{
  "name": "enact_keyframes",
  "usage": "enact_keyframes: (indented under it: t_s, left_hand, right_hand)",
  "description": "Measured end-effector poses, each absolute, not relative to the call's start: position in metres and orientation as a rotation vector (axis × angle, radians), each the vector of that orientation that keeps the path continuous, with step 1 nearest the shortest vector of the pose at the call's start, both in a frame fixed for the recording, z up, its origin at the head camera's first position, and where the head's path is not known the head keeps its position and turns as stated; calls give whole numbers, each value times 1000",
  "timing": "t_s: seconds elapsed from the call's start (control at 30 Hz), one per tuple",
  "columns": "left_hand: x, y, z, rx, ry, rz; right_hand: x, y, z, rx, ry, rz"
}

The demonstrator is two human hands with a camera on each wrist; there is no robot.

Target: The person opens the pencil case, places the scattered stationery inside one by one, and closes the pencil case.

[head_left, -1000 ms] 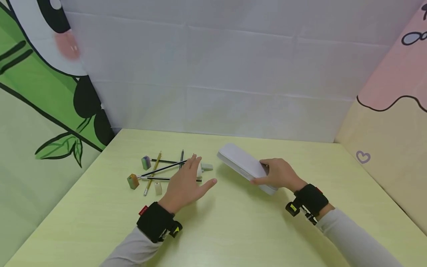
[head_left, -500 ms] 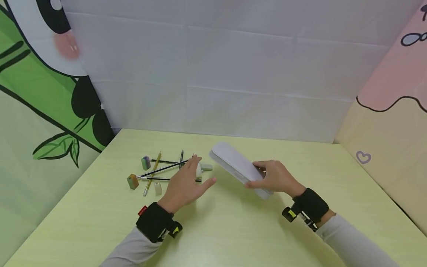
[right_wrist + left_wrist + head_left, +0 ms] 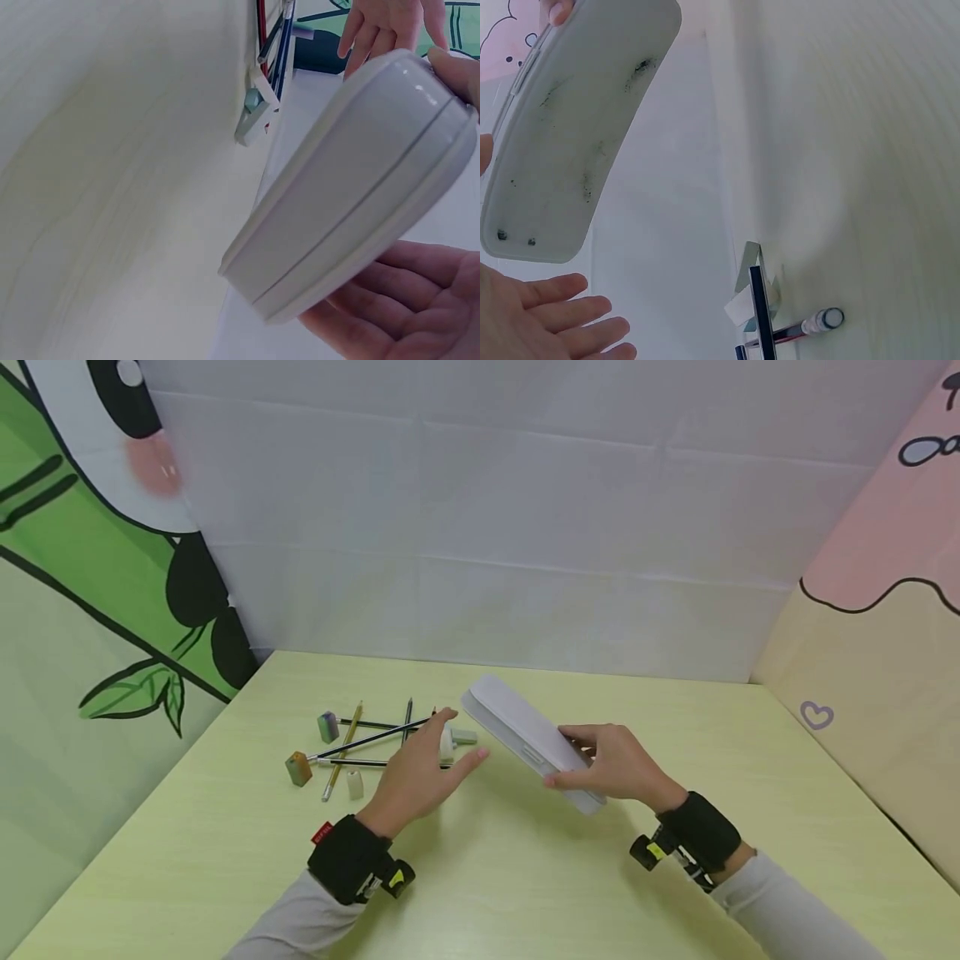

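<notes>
One white case [image 3: 517, 727] is gripped near its lower-right end by the right hand [image 3: 618, 764] and is held tilted above the desk [image 3: 525, 893], just right of the frame's centre. The left hand [image 3: 416, 772], released with fingers loosely extended, is held to the left of the case. Several pencils [image 3: 375, 737], some crossed, are spread left of centre, partly hidden by that hand. Two multicoloured blocks [image 3: 298, 768] are seen at the pencils' left.

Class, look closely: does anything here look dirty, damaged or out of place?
Yes: the white case in the right hand has dark smudges on its underside, odd against the pale surface. The pencils also lie untidily crisscrossed.
</notes>
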State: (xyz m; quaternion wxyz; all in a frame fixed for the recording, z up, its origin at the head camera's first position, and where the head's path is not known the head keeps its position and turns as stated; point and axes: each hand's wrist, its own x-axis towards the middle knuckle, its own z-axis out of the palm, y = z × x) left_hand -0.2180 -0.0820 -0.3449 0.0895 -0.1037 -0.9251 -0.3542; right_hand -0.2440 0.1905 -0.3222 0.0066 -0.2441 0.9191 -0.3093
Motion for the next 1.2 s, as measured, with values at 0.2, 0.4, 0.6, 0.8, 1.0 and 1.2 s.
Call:
enact_keyframes:
  t_s: [0.2,0.4,0.6,0.8,1.0,1.2]
  left_hand:
    - [-214,-76,-339,-316,-2672,-1099]
    - [-212,-74,-336,-334,-2620,-1235]
    - [-213,-73,-337,-423,-2523,-1525]
    - [-214,-73,-336,-500,-2466,-1723]
    - [-216,-74,-334,-581,-2367,-1955]
    - [-216,-74,-336,-675,-2253,-2209]
  right_hand:
    - [-236,190,-316,-788,2859,-1002]
    - [-231,189,-313,-810,2825,-1041]
    - [-228,187,-311,-835,2791,-1080]
    - [-226,185,-307,-851,2757,-1137]
    - [-225,183,-306,-858,2700,-1185]
    - [-222,182,-307,-871,2648,-1202]
